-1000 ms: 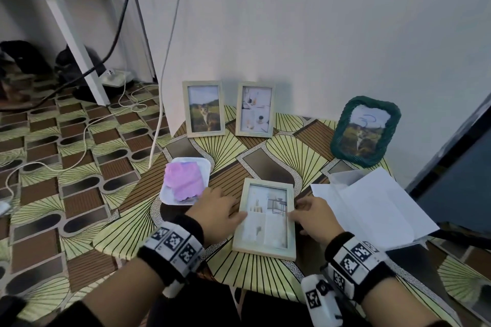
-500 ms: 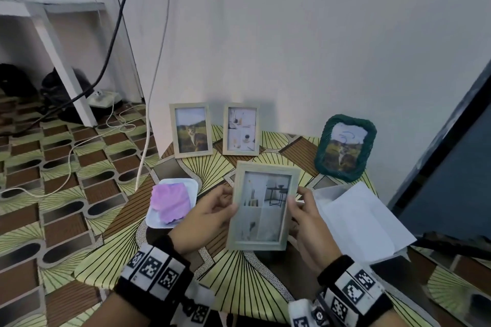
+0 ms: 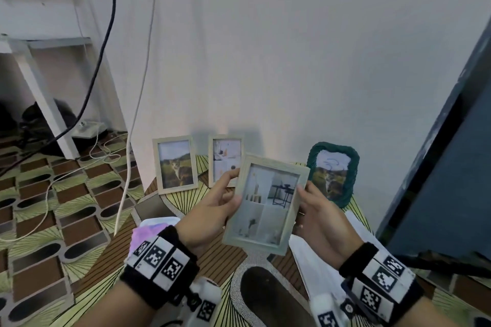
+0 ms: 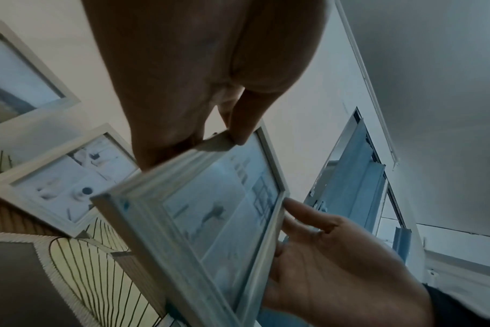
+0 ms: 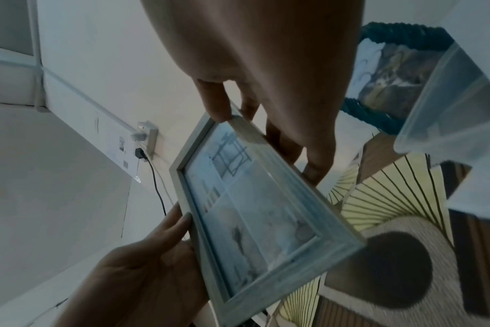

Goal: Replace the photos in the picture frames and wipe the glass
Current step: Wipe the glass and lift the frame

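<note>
Both hands, the left hand (image 3: 212, 210) and right hand (image 3: 322, 218), now pinch the pale frame (image 3: 267, 204) lifted off the tabletop (image 3: 218, 268), in front of the green frame (image 3: 353, 167), probably for standing.

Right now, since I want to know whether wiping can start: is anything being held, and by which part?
The pale wooden picture frame is held off the table: left hand pinches its left edge, right hand its right edge.

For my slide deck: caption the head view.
Both hands hold a pale wooden picture frame above the patterned table.
</note>
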`<state>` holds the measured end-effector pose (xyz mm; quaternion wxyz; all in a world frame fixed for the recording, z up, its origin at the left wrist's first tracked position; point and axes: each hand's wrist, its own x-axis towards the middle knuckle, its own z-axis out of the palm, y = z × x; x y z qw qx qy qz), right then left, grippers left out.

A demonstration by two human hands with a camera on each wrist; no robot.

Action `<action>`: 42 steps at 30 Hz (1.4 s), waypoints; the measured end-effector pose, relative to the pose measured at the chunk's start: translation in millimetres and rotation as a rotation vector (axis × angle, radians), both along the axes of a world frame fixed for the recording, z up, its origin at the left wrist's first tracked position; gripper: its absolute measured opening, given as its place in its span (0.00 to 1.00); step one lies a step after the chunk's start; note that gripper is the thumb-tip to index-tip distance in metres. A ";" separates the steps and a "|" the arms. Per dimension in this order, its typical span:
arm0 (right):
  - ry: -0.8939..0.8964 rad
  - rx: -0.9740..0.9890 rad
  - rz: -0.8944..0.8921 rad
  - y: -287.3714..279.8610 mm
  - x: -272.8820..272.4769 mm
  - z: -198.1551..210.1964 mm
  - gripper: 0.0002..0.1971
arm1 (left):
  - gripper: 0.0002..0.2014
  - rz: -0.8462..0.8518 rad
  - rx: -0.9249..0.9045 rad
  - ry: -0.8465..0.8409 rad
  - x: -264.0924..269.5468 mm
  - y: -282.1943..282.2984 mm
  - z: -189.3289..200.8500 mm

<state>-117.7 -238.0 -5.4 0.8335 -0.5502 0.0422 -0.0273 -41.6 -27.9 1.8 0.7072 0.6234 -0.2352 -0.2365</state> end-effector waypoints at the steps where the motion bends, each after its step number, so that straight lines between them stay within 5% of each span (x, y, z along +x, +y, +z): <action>1: 0.006 -0.018 0.008 -5.3 3.9 4.8 0.17 | 0.22 -0.012 0.012 -0.016 6.4 -3.2 1.3; 12: 0.020 -0.231 -0.204 -47.4 105.0 31.4 0.11 | 0.34 0.021 0.117 -0.106 99.5 -70.0 19.7; 23: 0.210 -0.232 -0.289 -81.3 180.1 -0.2 0.15 | 0.32 -0.025 0.151 0.005 179.1 -117.7 -7.9; 29: 0.224 -0.222 -0.239 -83.7 172.4 -16.4 0.13 | 0.29 0.008 0.155 0.034 183.1 -106.7 -28.7; 42: 0.205 -0.098 -0.081 -37.3 88.5 17.0 0.13 | 0.24 0.028 0.129 -0.051 102.9 -33.2 0.8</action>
